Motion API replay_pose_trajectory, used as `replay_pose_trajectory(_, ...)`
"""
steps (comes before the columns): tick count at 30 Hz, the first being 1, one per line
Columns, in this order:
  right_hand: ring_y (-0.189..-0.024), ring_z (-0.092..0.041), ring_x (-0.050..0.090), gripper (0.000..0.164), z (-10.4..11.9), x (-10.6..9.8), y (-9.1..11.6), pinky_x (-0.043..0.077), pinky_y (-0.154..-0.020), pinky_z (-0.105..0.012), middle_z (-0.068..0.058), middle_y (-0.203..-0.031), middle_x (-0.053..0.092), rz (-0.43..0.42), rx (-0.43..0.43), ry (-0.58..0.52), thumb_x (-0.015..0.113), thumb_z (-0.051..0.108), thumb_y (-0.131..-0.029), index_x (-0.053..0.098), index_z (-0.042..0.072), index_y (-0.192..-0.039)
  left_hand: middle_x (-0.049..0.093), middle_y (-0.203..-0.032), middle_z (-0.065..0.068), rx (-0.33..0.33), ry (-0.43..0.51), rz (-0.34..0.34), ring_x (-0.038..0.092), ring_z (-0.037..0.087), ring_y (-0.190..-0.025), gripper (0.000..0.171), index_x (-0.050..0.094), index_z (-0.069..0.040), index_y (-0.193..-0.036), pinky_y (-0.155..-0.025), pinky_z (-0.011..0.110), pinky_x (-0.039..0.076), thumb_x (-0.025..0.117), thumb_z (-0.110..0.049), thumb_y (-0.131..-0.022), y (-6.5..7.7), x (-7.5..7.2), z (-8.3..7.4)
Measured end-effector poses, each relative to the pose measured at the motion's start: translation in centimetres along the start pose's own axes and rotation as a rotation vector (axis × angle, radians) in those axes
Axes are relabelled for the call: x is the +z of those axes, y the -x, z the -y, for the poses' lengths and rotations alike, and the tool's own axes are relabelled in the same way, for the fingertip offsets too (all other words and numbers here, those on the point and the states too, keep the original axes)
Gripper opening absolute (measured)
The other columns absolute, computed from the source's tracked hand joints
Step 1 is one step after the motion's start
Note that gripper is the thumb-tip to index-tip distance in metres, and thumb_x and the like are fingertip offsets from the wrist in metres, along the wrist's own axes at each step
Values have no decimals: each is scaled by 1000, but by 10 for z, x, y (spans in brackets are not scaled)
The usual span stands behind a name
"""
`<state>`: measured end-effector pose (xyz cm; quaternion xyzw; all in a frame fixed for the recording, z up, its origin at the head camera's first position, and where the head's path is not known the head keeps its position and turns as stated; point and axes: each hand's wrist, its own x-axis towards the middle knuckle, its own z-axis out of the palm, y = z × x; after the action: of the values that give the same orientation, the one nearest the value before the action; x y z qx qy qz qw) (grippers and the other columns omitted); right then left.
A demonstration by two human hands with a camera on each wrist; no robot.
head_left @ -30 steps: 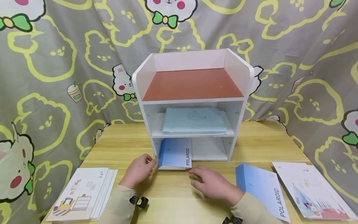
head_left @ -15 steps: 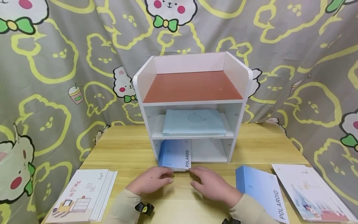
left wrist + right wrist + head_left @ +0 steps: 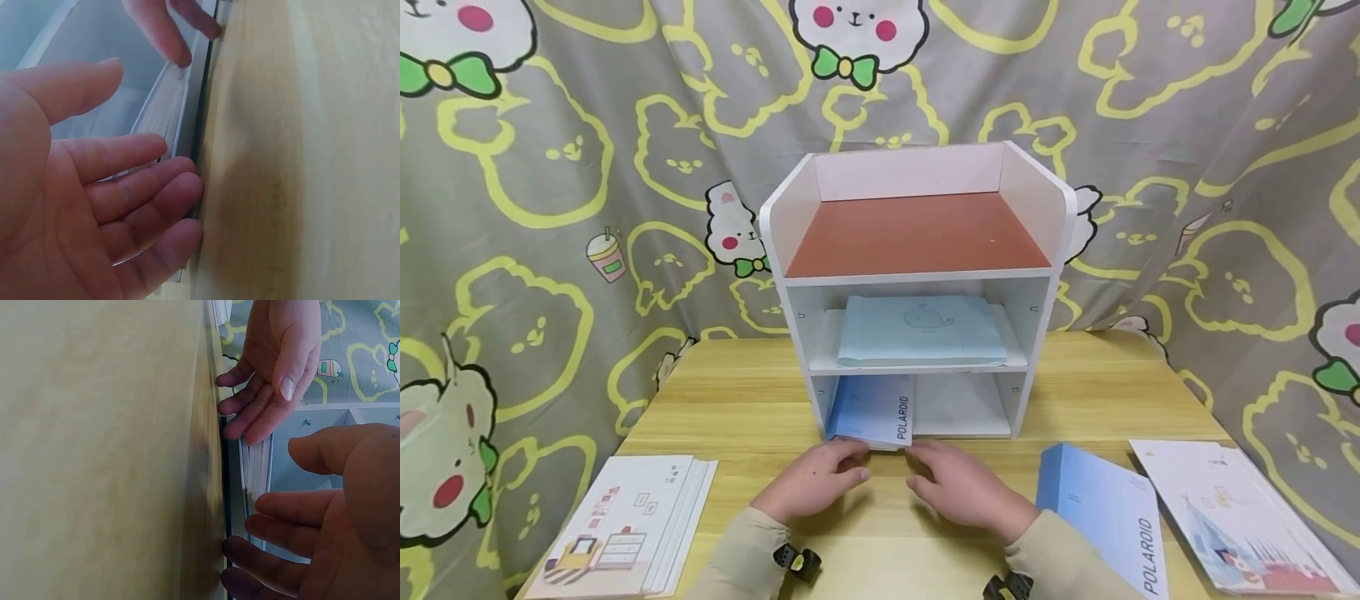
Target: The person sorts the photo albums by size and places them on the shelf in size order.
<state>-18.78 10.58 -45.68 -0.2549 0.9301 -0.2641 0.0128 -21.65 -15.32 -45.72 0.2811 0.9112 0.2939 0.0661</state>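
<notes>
A blue album marked "POLAROID" lies flat on the left part of the shelf unit's bottom compartment. Its page edges face me, slightly past the shelf front. My left hand is at the album's near edge toward its left side, and in the left wrist view its extended fingers appear to touch that edge. At the near right corner of the album is my right hand, its fingertips against or very close to the edge. Both hands have relaxed fingers and grip nothing.
The white shelf unit holds a light-blue whale-print book or folder in its middle compartment. A second blue POLAROID album and an illustrated book lie on the right. Several illustrated books are stacked on the left.
My left hand has moved from beside the album's left side round to its near edge. The album has slid slightly deeper into the compartment. My right hand stays near the front right corner.
</notes>
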Motion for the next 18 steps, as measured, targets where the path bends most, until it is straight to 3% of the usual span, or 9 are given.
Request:
replay_pose_trajectory(7,-136,-39,47,54,-1,4,-9,35,-113,-55,-20,-148,50,5,-14,30,59,31,-101,53,-2,-143,62,-134,9,-8,-4,11,59,24,-120,49,60,-4,-139,-103,47,47,60,-35,-102,-1,0,0)
replay_pose_trajectory(14,-132,-39,49,43,-3,4,-12,35,-112,-57,-18,-141,57,-1,-3,-4,60,28,-101,63,2,-134,60,-138,9,-8,6,2,56,27,-125,48,59,-5,-141,-105,50,45,59,-35,-103,-2,3,4)
replay_pose_trajectory(18,-132,-38,50,47,-3,4,-15,34,-113,-56,-17,-142,56,4,-10,15,59,30,-102,59,1,-139,59,-139,11,-9,16,-1,55,29,-128,48,58,-5,-141,-106,51,44,59,-34,-103,-3,2,6)
